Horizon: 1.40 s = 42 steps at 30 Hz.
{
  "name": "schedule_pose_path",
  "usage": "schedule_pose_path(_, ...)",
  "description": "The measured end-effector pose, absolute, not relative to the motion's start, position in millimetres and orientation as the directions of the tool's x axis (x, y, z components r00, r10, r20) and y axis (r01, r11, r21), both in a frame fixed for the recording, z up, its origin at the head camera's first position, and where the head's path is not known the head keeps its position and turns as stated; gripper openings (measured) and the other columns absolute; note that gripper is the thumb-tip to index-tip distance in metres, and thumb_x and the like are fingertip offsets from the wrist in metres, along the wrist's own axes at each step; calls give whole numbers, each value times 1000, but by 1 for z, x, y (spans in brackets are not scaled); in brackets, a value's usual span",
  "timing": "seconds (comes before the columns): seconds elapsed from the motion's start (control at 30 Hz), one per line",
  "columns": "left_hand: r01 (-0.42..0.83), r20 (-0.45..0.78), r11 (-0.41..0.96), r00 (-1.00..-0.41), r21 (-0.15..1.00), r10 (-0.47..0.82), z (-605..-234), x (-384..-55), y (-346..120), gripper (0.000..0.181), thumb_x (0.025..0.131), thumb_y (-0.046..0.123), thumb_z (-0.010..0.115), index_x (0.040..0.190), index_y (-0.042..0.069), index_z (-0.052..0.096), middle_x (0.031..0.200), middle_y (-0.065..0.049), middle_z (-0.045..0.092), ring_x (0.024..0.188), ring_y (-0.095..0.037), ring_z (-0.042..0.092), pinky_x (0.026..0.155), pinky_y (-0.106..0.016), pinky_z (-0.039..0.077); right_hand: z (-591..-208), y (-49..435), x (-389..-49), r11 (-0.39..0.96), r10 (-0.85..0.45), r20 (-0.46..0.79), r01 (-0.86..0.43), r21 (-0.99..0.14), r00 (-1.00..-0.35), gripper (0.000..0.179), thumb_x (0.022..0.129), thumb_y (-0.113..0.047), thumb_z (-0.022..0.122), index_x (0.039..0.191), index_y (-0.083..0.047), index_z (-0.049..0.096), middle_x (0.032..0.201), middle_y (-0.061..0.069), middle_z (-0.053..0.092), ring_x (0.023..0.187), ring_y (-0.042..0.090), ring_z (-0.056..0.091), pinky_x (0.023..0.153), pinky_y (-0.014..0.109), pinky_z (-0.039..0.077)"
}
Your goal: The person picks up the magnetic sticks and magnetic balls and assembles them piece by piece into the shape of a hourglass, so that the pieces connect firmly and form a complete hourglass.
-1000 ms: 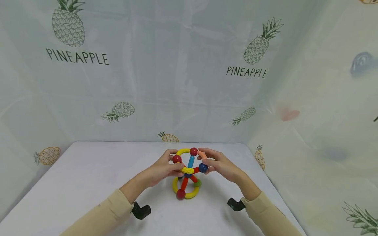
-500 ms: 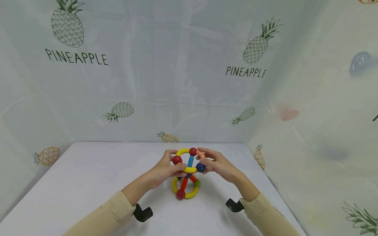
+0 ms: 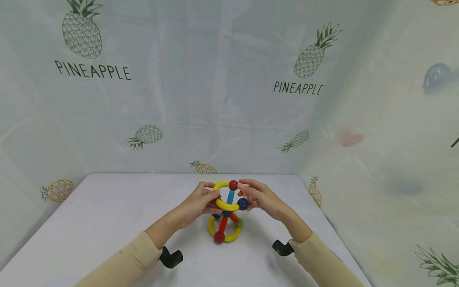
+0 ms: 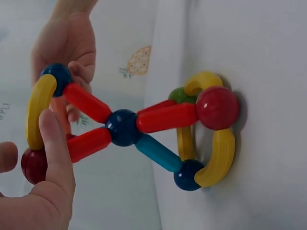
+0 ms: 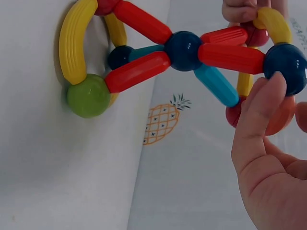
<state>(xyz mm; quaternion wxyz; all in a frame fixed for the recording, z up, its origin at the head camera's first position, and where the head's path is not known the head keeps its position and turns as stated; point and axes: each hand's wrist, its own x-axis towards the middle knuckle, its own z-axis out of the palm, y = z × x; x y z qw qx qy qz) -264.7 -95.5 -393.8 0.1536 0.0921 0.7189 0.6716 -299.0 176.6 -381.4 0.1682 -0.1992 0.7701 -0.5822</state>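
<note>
A magnetic ball-and-stick model stands on the table, two rings joined through a central dark blue ball by red and light blue straight sticks. My left hand pinches the upper ring at its left red ball, which its fingers mostly hide in the head view. At the ring's right side, my right hand holds an orange curved stick beside a dark blue ball. Yellow curved sticks form much of this ring. The lower ring has a green ball and a red ball.
The white table extends around the model. Behind it hangs a pale cloth printed with pineapples. A black wrist mount hangs by the left sleeve and another black mount by the right.
The upper ring has shifted slightly left. My left thumb has moved over the red ball, and my right fingers now cover more of the orange stick. The lower ring is nearly still.
</note>
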Motion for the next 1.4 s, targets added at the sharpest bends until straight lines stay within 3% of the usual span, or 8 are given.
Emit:
schedule_pose_path(0.17, -83, -105, 79, -934, 993, 341, -394, -268, -99, 62, 111, 32, 57, 162, 11, 30, 124, -18, 64, 101, -25, 72, 94, -35, 62, -381, 171, -305, 234, -498, -46, -83, -969, -866, 55, 112, -39, 54, 154, -4, 49, 119, 15, 66, 86, 20, 60, 76, 24, 56)
schedule_pose_path(0.33, -80, -102, 76, -930, 994, 353, -392, -268, -100, 61, 110, 31, 58, 162, 11, 33, 125, -17, 65, 99, -23, 73, 94, -34, 62, -381, 170, -306, 211, -500, -57, -58, -976, -864, 49, 112, -31, 51, 153, -3, 50, 115, 11, 66, 83, 19, 59, 74, 22, 55)
schedule_pose_path(0.57, -79, -102, 76, -927, 994, 362, -391, -268, -99, 61, 110, 31, 59, 162, 13, 33, 127, -17, 63, 101, -24, 72, 96, -37, 61, -383, 174, -306, 187, -520, -66, -38, -982, -852, 50, 113, -25, 49, 158, -4, 45, 117, 11, 67, 80, 17, 56, 70, 20, 51)
schedule_pose_path(0.83, -77, -102, 84, -926, 994, 363, -388, -267, -98, 58, 111, 27, 58, 161, 13, 34, 126, -17, 62, 102, -24, 72, 97, -38, 61, -384, 177, -307, 189, -528, -46, -65, -980, -848, 49, 113, -27, 51, 157, -6, 47, 118, 10, 69, 80, 17, 53, 70, 21, 49)
schedule_pose_path(1.07, -88, -111, 81, -927, 993, 359, -388, -266, -101, 60, 109, 30, 61, 161, 14, 34, 126, -17, 62, 102, -24, 72, 94, -36, 62, -384, 174, -307, 201, -520, -37, -81, -976, -854, 50, 113, -28, 52, 158, -7, 47, 128, 24, 65, 83, 18, 55, 70, 20, 51)
schedule_pose_path(1.4, -81, -104, 76, -914, 994, 391, -389, -262, -107, 60, 110, 30, 60, 161, 15, 32, 126, -17, 62, 105, -25, 71, 93, -35, 62, -388, 171, -306, 241, -505, -17, -122, -963, -863, 52, 112, -36, 54, 158, -12, 48, 122, 14, 67, 82, 20, 57, 71, 22, 54)
